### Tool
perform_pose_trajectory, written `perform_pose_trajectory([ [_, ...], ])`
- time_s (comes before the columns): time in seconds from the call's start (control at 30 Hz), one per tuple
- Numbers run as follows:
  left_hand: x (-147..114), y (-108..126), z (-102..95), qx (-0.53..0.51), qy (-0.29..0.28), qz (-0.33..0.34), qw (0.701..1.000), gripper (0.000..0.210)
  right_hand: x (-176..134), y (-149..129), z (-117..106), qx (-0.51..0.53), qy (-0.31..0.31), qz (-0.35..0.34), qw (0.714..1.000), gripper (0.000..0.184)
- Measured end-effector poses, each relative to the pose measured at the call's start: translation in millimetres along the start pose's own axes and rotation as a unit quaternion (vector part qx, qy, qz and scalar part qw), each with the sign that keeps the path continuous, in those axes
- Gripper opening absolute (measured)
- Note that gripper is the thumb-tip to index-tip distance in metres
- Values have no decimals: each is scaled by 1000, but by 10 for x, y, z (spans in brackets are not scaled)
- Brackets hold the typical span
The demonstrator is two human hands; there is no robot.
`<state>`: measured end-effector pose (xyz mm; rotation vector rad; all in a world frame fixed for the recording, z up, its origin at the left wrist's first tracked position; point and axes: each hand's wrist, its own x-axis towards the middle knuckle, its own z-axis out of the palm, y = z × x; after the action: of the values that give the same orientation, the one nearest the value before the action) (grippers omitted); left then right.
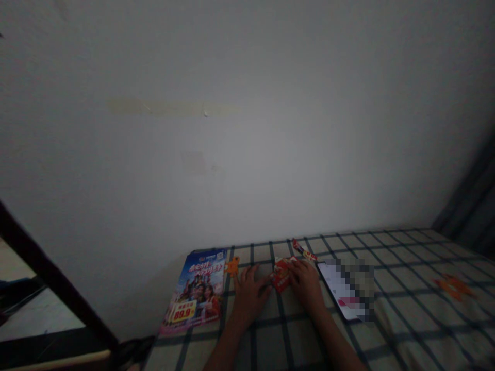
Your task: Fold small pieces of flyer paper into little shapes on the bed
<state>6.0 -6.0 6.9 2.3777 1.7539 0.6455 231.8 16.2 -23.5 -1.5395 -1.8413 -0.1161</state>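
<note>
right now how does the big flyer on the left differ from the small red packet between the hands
The flyer is far larger than the red packet. The flyer is mostly blue and pink with a yellow price tag, while the packet is mainly red. The flyer lies flat and untouched left of the left hand; the packet sits between both hands, with the right hand on it. Both rest on the checked sheet near the wall.
</note>
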Motion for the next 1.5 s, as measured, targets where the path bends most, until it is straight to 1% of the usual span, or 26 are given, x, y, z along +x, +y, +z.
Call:
perform_pose_trajectory([
  [0.17, 13, -18, 22, 0, 30, -5, 1000, 34, -19, -115, -87, -26, -25, -15, 999, 28],
  [0.23, 21, -24, 27, 8, 29, -4, 1000, 38, -13, -177, -142, -29, -44, -29, 998, 26],
  [0.37, 26, -17, 9, 18, 19, 4, 1000, 41, 3, -275, -220, -3, -96, -83, 992, 25],
  [0.43, 23, -7, -8, 17, 8, 9, 1000, 42, 7, -295, -232, 12, -106, -96, 990, 24],
  [0.5, 20, -1, -16, 17, -6, 9, 1000, 42, 7, -289, -225, 14, -98, -91, 991, 22],
  [0.57, 18, -6, -10, 18, -16, 2, 1000, 40, 5, -260, -202, -3, -68, -65, 996, 20],
  [0.63, 16, -24, 9, 14, -18, -1, 1000, 39, 1, -216, -165, -32, -30, -22, 999, 20],
  [0.7, 14, -46, 35, 6, -17, 4, 1000, 39, -3, -169, -120, -61, -5, 28, 998, 20],
  [0.73, 12, -55, 47, 3, -16, 5, 1000, 39, -6, -148, -99, -68, 0, 47, 997, 20],
  [0.8, 8, -68, 66, -2, -8, 8, 1000, 37, -13, -117, -68, -71, -1, 59, 996, 22],
  [0.97, -1, -61, 90, -6, 6, 12, 1000, 33, -24, -106, -66, -47, -18, 42, 998, 20],
  [1.1, 2, -52, 106, 12, 2, 24, 1000, 38, -21, -109, -79, -37, -23, 41, 998, 16],
  [1.27, 10, -70, 144, 11, -6, 29, 1000, 43, -18, -87, -53, -25, -24, 43, 998, 15],
  [1.37, 3, -54, 131, 18, -9, 43, 999, 46, -10, -87, -55, -4, -27, 37, 999, 15],
  [1.5, -10, 1, 75, 31, -13, 62, 997, 41, 15, -113, -97, 20, -37, 30, 999, 12],
])
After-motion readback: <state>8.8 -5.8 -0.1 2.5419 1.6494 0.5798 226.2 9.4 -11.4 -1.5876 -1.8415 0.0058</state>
